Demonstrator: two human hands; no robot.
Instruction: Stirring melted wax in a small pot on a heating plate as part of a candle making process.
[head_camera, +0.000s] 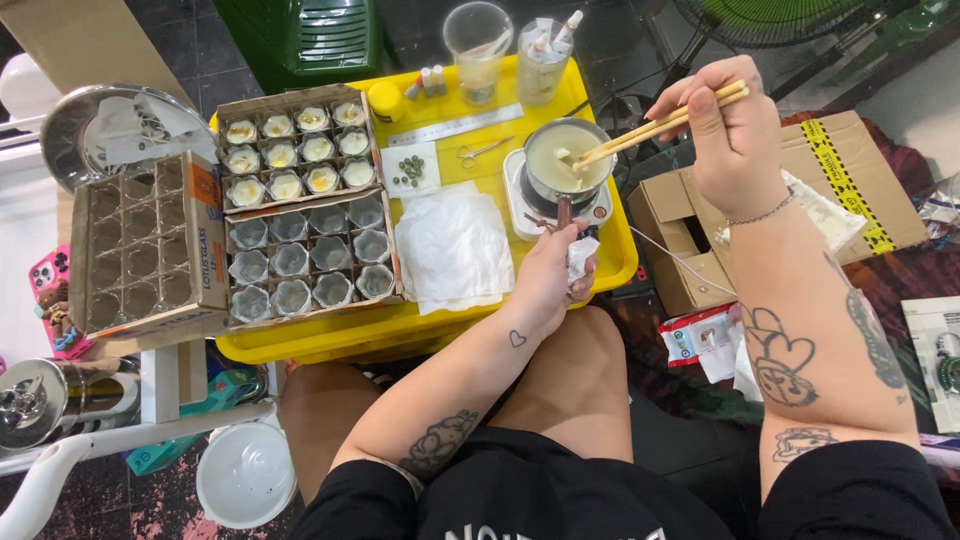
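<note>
Head view: right hand (735, 130) closed around wooden chopsticks (655, 125), tips dipped in pale liquid in the small metal pot (565, 160) on the yellow tray (600, 275). Left hand (550, 275) grips the pot handle through white tissue. Advisable: stir slowly, keep pot level.

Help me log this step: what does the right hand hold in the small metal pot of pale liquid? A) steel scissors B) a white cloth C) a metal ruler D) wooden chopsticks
D: the right hand grips wooden chopsticks whose tips dip into the small metal pot.
</note>
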